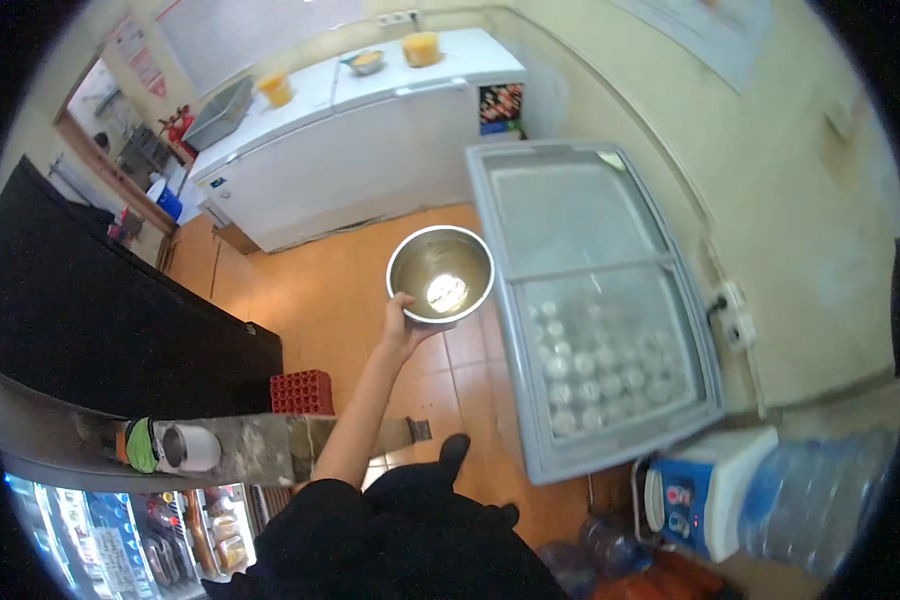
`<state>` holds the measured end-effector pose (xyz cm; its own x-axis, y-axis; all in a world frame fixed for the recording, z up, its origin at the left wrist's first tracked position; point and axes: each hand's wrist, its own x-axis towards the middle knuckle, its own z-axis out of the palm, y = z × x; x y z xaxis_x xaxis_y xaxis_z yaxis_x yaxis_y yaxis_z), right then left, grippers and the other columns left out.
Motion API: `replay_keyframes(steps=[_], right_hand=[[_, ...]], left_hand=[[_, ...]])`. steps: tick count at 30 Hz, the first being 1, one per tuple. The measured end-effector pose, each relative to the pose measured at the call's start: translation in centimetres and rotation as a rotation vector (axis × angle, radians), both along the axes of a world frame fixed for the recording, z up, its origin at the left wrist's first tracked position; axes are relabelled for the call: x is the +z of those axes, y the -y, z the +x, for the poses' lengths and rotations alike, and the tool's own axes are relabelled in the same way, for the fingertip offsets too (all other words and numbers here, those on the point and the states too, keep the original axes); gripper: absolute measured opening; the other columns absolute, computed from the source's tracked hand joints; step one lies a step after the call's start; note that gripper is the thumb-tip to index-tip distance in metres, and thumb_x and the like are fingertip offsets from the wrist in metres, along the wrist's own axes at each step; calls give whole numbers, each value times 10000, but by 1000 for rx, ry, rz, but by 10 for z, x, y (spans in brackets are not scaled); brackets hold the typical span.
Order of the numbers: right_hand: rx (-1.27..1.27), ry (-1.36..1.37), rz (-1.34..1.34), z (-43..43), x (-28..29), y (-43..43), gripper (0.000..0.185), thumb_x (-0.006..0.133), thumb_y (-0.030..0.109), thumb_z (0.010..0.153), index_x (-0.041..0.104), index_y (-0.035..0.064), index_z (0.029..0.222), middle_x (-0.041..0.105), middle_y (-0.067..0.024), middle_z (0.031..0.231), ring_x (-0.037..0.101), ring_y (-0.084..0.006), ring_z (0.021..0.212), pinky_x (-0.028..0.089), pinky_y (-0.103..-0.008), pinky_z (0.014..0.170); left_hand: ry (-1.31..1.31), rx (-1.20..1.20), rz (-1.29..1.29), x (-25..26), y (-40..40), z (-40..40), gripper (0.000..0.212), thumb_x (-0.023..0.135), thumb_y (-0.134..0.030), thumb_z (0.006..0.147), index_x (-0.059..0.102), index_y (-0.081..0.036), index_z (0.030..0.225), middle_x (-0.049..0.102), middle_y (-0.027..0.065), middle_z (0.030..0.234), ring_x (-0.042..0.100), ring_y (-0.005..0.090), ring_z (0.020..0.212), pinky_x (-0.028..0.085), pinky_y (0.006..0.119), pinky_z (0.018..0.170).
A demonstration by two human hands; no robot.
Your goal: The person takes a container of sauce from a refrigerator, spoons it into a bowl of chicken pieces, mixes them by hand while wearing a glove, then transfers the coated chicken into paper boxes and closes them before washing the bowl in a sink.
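My left hand (pixel 405 328) holds a round metal bowl (pixel 441 234) out in front of me, above the tiled floor. The thumb lies over the near left rim and the fingers are tucked under the bowl. A bright reflection shines at the bottom of its brownish inside; whether it holds liquid I cannot tell. Just right of the bowl is a chest freezer (pixel 592 265) with glass sliding lids and several round pale-topped items (pixel 585 365) inside. My right hand is out of view.
A long white chest freezer (pixel 352 146) carries a grey crate (pixel 221 112), yellow containers (pixel 421 49) and a bowl (pixel 364 63). Left are a black partition (pixel 120 300), a red crate (pixel 301 391) and a lit drinks fridge (pixel 157 540). A water dispenser (pixel 709 487) stands lower right.
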<state>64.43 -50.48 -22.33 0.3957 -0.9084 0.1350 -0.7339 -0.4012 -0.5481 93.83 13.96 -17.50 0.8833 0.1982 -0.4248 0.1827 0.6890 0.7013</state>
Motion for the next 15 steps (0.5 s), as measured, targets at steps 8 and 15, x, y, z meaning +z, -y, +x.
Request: replay_keyframes(steps=[8,15], right_hand=[[437,-33,120,232,71,-109,262,663,202,696,581,-12,821,580,-91,699,530,-186,599,428,-328,533],[1355,-32,297,527,65,-196,192,636,150,698,577,-11,784,559,-64,668,506,-167,569,413,-316,505]], left_hand=[[126,392,-117,-33,-139,97,615,395,-184,758,244,8,1322,388,271,1272,460,400,1142,484,569,826],[48,463,-117,-57,-261,102,559,212,-446,958,203,-60,1362,339,219,1336,428,375,1183,454,570,882]])
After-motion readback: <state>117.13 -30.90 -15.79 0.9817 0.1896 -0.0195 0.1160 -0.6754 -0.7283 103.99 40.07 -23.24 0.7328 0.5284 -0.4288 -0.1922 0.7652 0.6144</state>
